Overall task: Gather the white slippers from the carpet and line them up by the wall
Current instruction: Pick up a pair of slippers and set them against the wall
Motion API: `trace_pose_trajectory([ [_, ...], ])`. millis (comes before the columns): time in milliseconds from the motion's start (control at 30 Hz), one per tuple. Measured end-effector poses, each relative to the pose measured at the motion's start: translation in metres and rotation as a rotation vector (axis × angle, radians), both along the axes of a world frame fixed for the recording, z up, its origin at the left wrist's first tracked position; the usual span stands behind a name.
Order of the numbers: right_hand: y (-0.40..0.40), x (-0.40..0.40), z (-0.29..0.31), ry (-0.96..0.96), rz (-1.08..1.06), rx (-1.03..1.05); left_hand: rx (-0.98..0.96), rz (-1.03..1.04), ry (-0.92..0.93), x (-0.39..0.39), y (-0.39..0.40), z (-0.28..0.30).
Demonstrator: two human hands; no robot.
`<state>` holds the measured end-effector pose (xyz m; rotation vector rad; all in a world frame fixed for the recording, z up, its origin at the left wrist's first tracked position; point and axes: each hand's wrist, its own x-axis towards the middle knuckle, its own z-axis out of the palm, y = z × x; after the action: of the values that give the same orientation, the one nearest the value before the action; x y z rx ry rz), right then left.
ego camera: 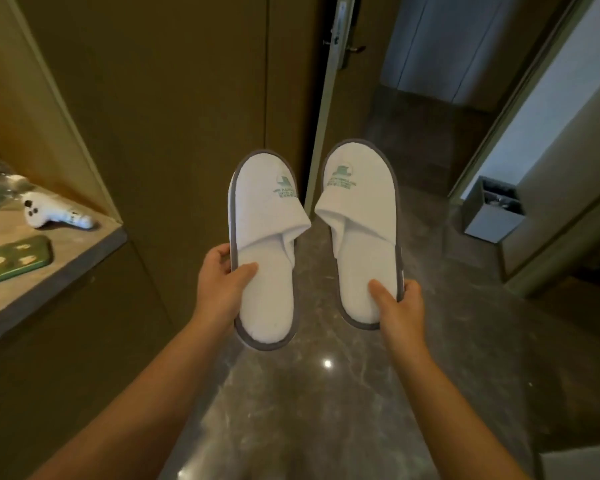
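Note:
Two white slippers with grey trim and a green logo are held up side by side in the air, toes pointing away from me. My left hand grips the heel end of the left slipper, thumb on the insole. My right hand grips the heel end of the right slipper the same way. Below them lies a glossy grey marble floor. The brown wall panels stand straight ahead and to the left. No carpet is in view.
A shelf at the left carries a white controller and a green phone. A door edge with a handle stands ahead. A grey bin sits at the right by a doorway.

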<state>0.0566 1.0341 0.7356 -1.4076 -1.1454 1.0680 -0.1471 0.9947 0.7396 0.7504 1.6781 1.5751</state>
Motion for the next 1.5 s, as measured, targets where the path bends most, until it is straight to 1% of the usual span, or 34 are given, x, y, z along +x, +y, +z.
trace_pose_trajectory([
  [133, 0.076, -0.006, -0.006, -0.004, 0.044, -0.026, -0.003, 0.013, -0.025, -0.002, 0.067, -0.006],
  [233, 0.137, -0.011, -0.019, -0.021, 0.129, -0.036, -0.015, 0.070, -0.033, -0.006, 0.107, -0.022],
  [333, 0.197, -0.019, -0.037, -0.099, 0.288, -0.056, -0.027, 0.217, -0.079, -0.005, 0.145, -0.045],
  [467, 0.271, -0.029, -0.057, -0.174, 0.510, -0.116, -0.035, 0.476, -0.158, 0.010, 0.183, -0.079],
  [567, 0.312, -0.036, -0.075, -0.242, 0.659, -0.169, -0.098, 0.620, -0.244, 0.021, 0.195, -0.104],
  [667, 0.338, -0.050, -0.105, -0.314, 0.768, -0.216, -0.165, 0.750, -0.301, 0.024, 0.196, -0.133],
  [733, 0.342, -0.065, -0.130, -0.366, 0.824, -0.266, -0.212, 0.830, -0.340, 0.024, 0.189, -0.154],
  [833, 0.336, -0.087, -0.172, -0.384, 0.867, -0.319, -0.266, 0.914, -0.377, 0.021, 0.175, -0.190],
  [967, 0.318, -0.112, -0.241, -0.382, 0.871, -0.377, -0.346, 0.925, -0.379, 0.010, 0.158, -0.252],
  [1100, 0.308, -0.123, -0.330, -0.358, 0.867, -0.429, -0.384, 0.897, -0.394, 0.000, 0.163, -0.341],
  [1200, 0.312, -0.125, -0.412, -0.367, 0.824, -0.440, -0.403, 0.898, -0.430, -0.001, 0.183, -0.421],
  [1333, 0.329, -0.129, -0.531, -0.388, 0.776, -0.453, -0.367, 0.924, -0.479, -0.004, 0.212, -0.533],
  [1500, 0.352, -0.145, -0.675, -0.393, 0.712, -0.442, -0.333, 0.961, -0.468, -0.022, 0.242, -0.665],
])
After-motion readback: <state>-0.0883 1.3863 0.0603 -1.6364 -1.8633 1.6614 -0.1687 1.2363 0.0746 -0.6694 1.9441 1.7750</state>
